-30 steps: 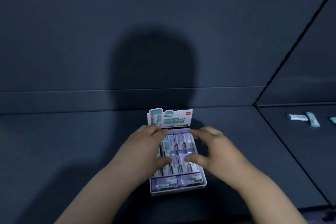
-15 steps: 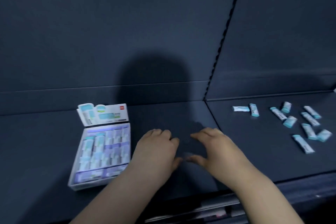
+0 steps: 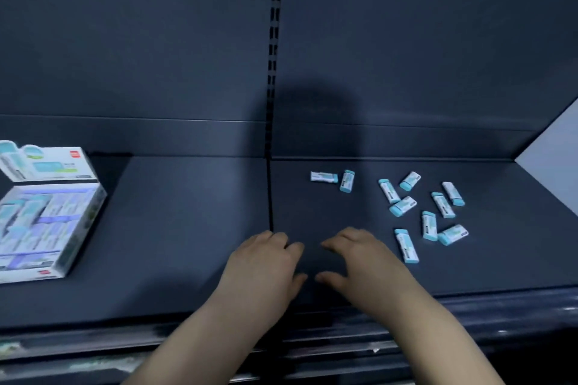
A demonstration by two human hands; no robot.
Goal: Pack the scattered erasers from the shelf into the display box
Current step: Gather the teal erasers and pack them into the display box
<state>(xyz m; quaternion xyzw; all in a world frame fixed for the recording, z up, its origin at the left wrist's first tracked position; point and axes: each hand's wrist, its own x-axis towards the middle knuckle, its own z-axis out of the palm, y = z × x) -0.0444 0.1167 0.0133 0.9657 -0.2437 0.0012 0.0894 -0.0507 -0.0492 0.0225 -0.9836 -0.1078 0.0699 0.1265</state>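
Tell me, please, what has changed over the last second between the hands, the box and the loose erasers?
Both hands let go of the box and moved right; the left hand and right hand are now empty over bare shelf near the loose erasers. The view swung right too, so the box sits far left. The box and erasers themselves appear unmoved.

Ten loose erasers (image 3: 403,206) in white sleeves with teal ends lie scattered on the right half of the shelf (image 3: 194,228): two toward its back edge near the middle seam, eight clustered further right. One display box (image 3: 47,228) sits at the left edge. Two hands are in view, the left hand (image 3: 262,269) and the right hand (image 3: 366,266).
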